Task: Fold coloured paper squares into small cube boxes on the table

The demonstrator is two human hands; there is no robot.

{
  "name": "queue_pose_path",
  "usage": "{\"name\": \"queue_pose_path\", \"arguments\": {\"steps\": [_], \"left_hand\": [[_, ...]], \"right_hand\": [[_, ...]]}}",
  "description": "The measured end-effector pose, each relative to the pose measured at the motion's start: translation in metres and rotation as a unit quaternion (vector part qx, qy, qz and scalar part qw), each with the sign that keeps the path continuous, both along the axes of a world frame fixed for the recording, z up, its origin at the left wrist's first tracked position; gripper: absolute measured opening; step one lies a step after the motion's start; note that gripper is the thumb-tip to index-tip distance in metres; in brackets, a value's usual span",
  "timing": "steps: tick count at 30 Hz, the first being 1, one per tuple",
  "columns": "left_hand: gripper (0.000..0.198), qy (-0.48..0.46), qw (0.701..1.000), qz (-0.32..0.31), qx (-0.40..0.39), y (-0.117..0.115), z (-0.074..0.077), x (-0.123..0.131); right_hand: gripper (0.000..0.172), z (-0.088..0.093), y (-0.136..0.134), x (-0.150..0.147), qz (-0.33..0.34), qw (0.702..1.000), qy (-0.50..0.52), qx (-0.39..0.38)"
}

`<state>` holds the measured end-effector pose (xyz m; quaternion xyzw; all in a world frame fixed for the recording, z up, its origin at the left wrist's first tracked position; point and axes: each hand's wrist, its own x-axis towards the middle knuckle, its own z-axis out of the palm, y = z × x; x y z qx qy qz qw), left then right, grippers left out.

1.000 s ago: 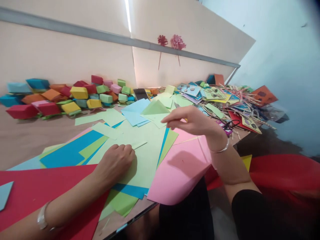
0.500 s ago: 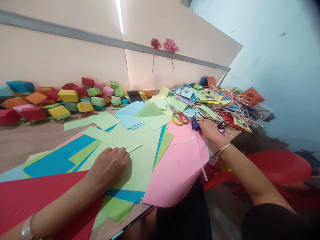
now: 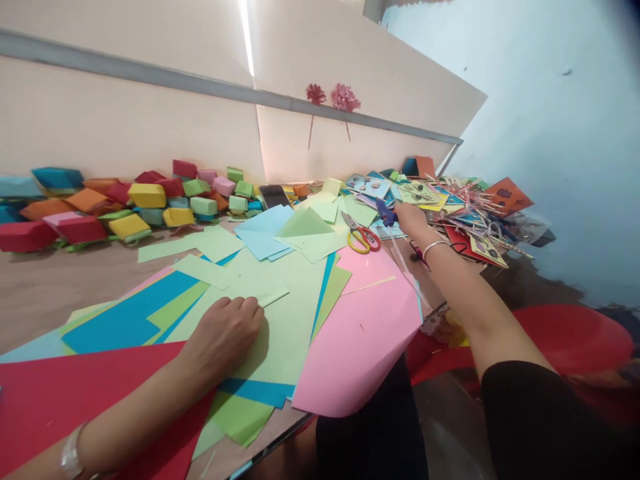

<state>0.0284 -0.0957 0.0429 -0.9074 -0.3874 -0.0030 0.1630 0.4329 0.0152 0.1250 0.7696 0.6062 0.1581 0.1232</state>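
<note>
Bare left hand: lay knuckles up, left of centre. Bare right hand: was curled closed, arm outstretched, right of centre.

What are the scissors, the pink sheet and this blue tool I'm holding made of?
Scissors: probably metal blades, greyish; likely plastic handles, solid yellow and red.
Pink sheet: matte paper or thin card, judging by its bent edge.
Blue tool: perhaps plastic, evenly coloured; finish too blurred.
</note>
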Motion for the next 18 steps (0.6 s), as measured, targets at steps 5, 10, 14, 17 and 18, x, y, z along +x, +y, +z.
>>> {"name": "queue_pose_path", "arguments": {"steps": [5, 10, 14, 17, 18], "left_hand": [[0.039, 0.002, 1.000, 0.016, -0.014, -0.001, 0.004, 0.002], [0.041, -0.006, 1.000, 0.020, -0.012, 0.000, 0.001, 0.002], [0.041, -0.001, 1.000, 0.023, -0.018, 0.001, -0.003, -0.001], [0.039, -0.003, 0.998, 0.042, -0.046, 0.002, 0.001, -0.003], [0.038, -0.003, 0.997, 0.050, -0.055, 0.002, 0.003, -0.004]], "right_hand": [[0.034, -0.013, 0.001, -0.014, -0.004, 0.998, 0.016, -0.062], [0.028, -0.003, -0.016, -0.062, 0.049, 0.994, 0.030, -0.089], [0.024, -0.025, -0.048, -0.150, 0.157, 0.978, 0.070, -0.118], [0.024, -0.054, -0.076, -0.212, 0.401, 0.894, 0.118, -0.161], [0.027, -0.062, -0.083, -0.225, 0.457, 0.869, 0.115, -0.154]]}}
